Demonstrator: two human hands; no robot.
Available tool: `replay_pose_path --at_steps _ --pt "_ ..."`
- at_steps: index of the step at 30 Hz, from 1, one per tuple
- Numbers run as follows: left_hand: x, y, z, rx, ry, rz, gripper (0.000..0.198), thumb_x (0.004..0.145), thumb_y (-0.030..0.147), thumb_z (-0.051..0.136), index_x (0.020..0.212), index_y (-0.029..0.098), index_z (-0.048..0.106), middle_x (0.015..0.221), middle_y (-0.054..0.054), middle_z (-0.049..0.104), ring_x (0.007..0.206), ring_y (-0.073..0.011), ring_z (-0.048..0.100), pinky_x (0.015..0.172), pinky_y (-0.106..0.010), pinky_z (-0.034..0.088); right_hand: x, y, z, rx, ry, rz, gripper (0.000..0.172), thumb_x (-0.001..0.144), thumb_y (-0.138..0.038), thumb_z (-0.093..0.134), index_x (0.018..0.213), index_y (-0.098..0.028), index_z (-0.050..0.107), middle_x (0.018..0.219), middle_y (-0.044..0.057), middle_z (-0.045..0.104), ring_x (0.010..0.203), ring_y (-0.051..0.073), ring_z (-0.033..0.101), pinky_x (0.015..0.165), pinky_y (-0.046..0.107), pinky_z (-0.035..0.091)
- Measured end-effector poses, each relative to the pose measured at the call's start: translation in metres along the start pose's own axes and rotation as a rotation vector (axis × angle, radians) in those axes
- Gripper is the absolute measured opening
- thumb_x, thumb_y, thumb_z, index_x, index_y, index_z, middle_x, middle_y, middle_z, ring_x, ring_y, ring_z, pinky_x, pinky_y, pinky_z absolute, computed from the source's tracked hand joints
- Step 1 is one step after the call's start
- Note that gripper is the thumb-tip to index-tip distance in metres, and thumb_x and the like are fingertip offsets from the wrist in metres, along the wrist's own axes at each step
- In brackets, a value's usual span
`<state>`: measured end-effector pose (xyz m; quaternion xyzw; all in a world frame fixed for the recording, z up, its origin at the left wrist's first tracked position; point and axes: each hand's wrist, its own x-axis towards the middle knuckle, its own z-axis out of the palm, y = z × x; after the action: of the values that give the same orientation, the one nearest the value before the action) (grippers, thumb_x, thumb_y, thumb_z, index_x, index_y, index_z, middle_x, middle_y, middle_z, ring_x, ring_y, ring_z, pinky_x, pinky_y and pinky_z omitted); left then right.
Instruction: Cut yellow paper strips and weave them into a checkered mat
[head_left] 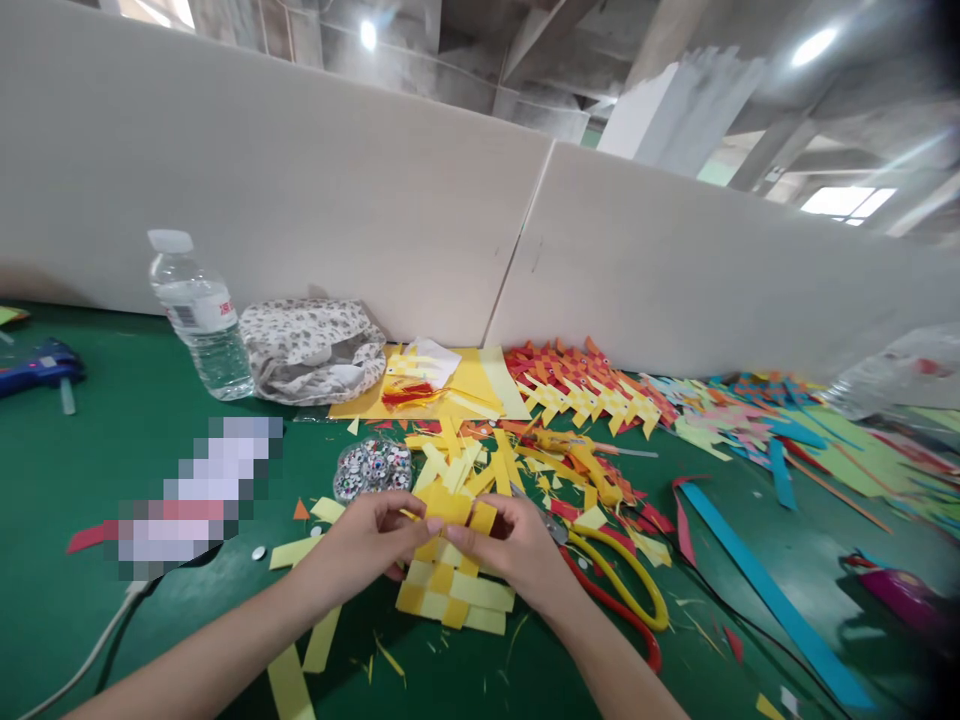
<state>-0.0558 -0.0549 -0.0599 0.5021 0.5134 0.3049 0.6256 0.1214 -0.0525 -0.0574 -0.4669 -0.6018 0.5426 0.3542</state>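
A woven piece of yellow and pale-yellow paper strips [431, 602] is between my hands, low over the green table. My left hand [384, 537] pinches its upper left part, thumb on top. On the other side, my right hand [511, 552] grips the upper right part near a folded yellow strip, its thumb close to the left thumb. Some fingertips are hidden behind the paper. Just right of my right hand lie scissors [616, 570] with yellow and red handles. A clear bag of googly eyes [373, 468] sits beyond my left hand.
A yellow glue gun [592, 468] lies among paper scraps. Woven red and yellow paper fish [570, 378] line the white partition [360, 190]. Leftward stand a water bottle [201, 325], a patterned cloth bundle [311, 345], a blue glue gun [41, 370] and a pixelated object [202, 490] with a cable.
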Motion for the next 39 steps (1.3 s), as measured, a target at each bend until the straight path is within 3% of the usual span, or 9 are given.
replay_pose_path --at_steps 6,12,23,29,32,34,39 --pt "0.001 -0.004 0.000 -0.045 -0.044 0.017 0.019 0.060 0.031 0.068 0.066 0.017 0.056 0.054 0.006 0.051 0.052 -0.0097 0.049 0.051 -0.022 0.043 0.001 0.002 0.000 -0.039 0.028 -0.011 0.030 0.063 -0.041 0.068 0.059 -0.015 0.053 0.052 -0.006 0.038 0.047 0.007 0.031 0.042 0.020 0.024" --pt "0.002 -0.009 0.003 -0.073 -0.063 0.000 0.025 0.063 0.037 0.066 0.070 0.016 0.057 0.060 0.005 0.053 0.055 -0.0089 0.050 0.052 -0.021 0.042 0.002 0.004 0.002 -0.049 0.037 -0.014 0.029 0.066 -0.042 0.065 0.064 -0.014 0.058 0.057 -0.003 0.048 0.050 0.008 0.039 0.045 0.020 0.030" --pt "0.002 -0.010 0.002 -0.122 -0.100 0.003 0.028 0.064 0.041 0.064 0.067 0.018 0.049 0.054 0.006 0.050 0.049 -0.0082 0.049 0.050 -0.021 0.040 0.002 0.005 0.000 -0.038 0.042 -0.003 0.028 0.065 -0.041 0.066 0.063 -0.015 0.056 0.054 -0.004 0.043 0.048 0.007 0.035 0.043 0.020 0.028" --pt "0.003 -0.014 0.002 0.047 -0.097 0.103 0.033 0.061 0.040 0.066 0.054 0.018 0.042 0.045 0.011 0.026 0.041 -0.0056 0.029 0.043 -0.018 0.031 0.001 0.005 0.003 -0.047 0.039 0.001 0.027 0.063 -0.040 0.068 0.061 -0.014 0.058 0.054 -0.003 0.050 0.048 0.008 0.043 0.044 0.020 0.033" --pt "0.003 -0.013 0.001 0.069 -0.080 0.105 0.032 0.062 0.045 0.064 0.056 0.018 0.047 0.047 0.009 0.033 0.044 -0.0069 0.034 0.045 -0.019 0.033 0.000 0.003 0.001 0.000 0.035 -0.003 0.026 0.060 -0.036 0.071 0.073 -0.015 0.061 0.063 -0.001 0.058 0.058 0.013 0.053 0.052 0.022 0.041" --pt "0.003 -0.011 0.000 0.063 -0.074 0.091 0.032 0.061 0.047 0.063 0.062 0.017 0.051 0.051 0.007 0.041 0.047 -0.0084 0.039 0.047 -0.020 0.036 0.001 0.001 -0.002 0.031 0.049 -0.008 0.034 0.059 -0.033 0.073 0.086 -0.017 0.060 0.071 0.001 0.062 0.066 0.016 0.058 0.059 0.025 0.045" --pt "0.004 -0.013 0.000 0.065 -0.082 0.090 0.033 0.062 0.049 0.062 0.063 0.018 0.051 0.052 0.007 0.042 0.048 -0.0091 0.040 0.048 -0.021 0.036 0.002 -0.002 -0.007 -0.029 0.104 -0.068 0.037 0.061 -0.026 0.071 0.094 -0.018 0.056 0.060 -0.005 0.053 0.056 0.011 0.052 0.055 0.023 0.043"
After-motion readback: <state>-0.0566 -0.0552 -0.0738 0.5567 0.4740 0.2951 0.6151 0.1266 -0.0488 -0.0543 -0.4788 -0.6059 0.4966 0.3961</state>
